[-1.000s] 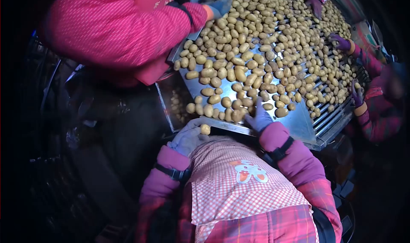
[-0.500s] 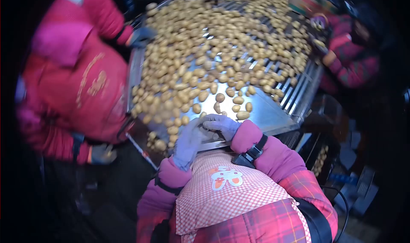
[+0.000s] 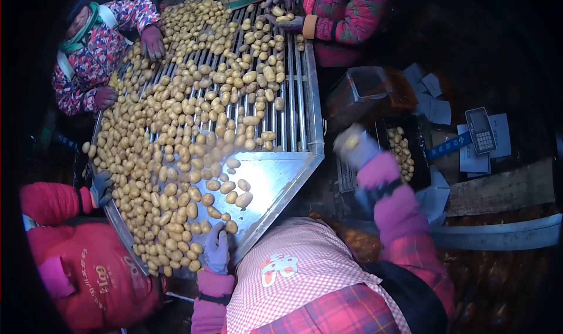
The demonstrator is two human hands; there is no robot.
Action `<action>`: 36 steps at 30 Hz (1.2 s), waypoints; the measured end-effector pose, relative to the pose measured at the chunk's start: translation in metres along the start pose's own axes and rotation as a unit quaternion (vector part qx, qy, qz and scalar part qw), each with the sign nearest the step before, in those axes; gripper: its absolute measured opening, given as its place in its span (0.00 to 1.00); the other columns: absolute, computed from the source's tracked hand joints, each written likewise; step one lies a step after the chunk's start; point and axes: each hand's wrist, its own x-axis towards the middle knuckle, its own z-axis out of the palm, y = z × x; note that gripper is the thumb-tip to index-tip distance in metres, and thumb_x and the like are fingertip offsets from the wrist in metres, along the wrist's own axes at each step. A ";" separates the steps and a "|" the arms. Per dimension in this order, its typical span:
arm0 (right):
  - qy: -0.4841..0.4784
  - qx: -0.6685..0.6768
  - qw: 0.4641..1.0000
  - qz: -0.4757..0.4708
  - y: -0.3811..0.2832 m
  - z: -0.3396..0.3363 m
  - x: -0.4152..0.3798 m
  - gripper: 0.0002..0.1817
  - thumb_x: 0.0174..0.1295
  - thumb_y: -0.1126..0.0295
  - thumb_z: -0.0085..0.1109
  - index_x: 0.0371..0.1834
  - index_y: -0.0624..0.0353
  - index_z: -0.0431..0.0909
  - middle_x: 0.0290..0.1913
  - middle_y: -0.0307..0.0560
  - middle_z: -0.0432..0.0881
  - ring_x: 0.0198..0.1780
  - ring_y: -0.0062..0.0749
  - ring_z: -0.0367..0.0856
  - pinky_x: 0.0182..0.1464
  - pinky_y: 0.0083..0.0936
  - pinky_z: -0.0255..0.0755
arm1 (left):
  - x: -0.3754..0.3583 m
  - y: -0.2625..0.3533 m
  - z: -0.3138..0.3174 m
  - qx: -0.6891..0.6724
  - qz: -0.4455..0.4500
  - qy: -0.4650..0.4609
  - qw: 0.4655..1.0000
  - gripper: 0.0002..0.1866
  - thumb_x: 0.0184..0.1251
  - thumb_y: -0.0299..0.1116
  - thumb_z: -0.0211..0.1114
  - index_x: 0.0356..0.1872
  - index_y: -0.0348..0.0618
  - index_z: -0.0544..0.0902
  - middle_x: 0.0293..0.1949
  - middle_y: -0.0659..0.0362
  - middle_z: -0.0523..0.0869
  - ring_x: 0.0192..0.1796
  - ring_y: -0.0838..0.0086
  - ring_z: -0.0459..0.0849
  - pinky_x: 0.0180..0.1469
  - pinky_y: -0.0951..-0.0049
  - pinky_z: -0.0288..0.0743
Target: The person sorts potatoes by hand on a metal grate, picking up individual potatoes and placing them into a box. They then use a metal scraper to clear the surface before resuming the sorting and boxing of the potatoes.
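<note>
Beside the left fingers (image 3: 216, 240), potatoes (image 3: 192, 210), clustered

Head view, facing forward and down over metal table (image 3: 270, 184).

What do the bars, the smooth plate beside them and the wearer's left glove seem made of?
Bars: metal by the look, glossy, with bright streaks along them.
Plate: probably bare sheet metal, perhaps stainless steel, as it throws back a broad glare.
Left glove: likely fabric, matt and soft-looking; any weave is too small to tell.
</note>
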 end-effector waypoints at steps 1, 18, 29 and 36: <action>0.159 -0.032 0.979 0.124 -0.040 -0.026 0.017 0.13 0.61 0.72 0.60 0.48 0.56 0.72 0.35 0.43 0.81 0.38 0.32 0.81 0.46 0.33 0.74 | 0.002 0.004 0.004 -0.005 0.014 0.001 1.000 0.18 0.70 0.33 0.56 0.56 0.31 0.78 0.50 0.48 0.83 0.52 0.64 0.80 0.57 0.68 0.73; -0.020 0.029 0.999 -0.007 0.070 0.103 0.139 0.25 0.62 0.64 0.63 0.59 0.67 0.74 0.55 0.56 0.78 0.55 0.37 0.77 0.58 0.34 0.69 | -0.023 0.021 -0.053 0.005 -0.206 0.204 0.957 0.23 0.69 0.36 0.61 0.61 0.34 0.74 0.47 0.47 0.84 0.48 0.65 0.84 0.52 0.69 0.76; -0.092 -0.234 0.914 -0.320 -0.097 0.264 0.115 0.24 0.50 0.55 0.63 0.51 0.49 0.78 0.55 0.52 0.75 0.54 0.51 0.75 0.54 0.46 0.70 | 0.039 0.013 -0.027 0.347 -0.120 0.139 0.920 0.30 0.63 0.49 0.60 0.64 0.49 0.73 0.58 0.45 0.79 0.60 0.51 0.77 0.62 0.56 0.70; -0.293 -0.221 0.864 -0.345 -0.116 0.292 0.060 0.29 0.56 0.47 0.56 0.62 0.40 0.73 0.65 0.53 0.69 0.68 0.52 0.64 0.68 0.62 0.48 | 0.034 0.021 -0.013 0.185 -0.130 0.177 0.958 0.31 0.64 0.44 0.62 0.65 0.38 0.71 0.59 0.42 0.78 0.59 0.50 0.79 0.61 0.58 0.72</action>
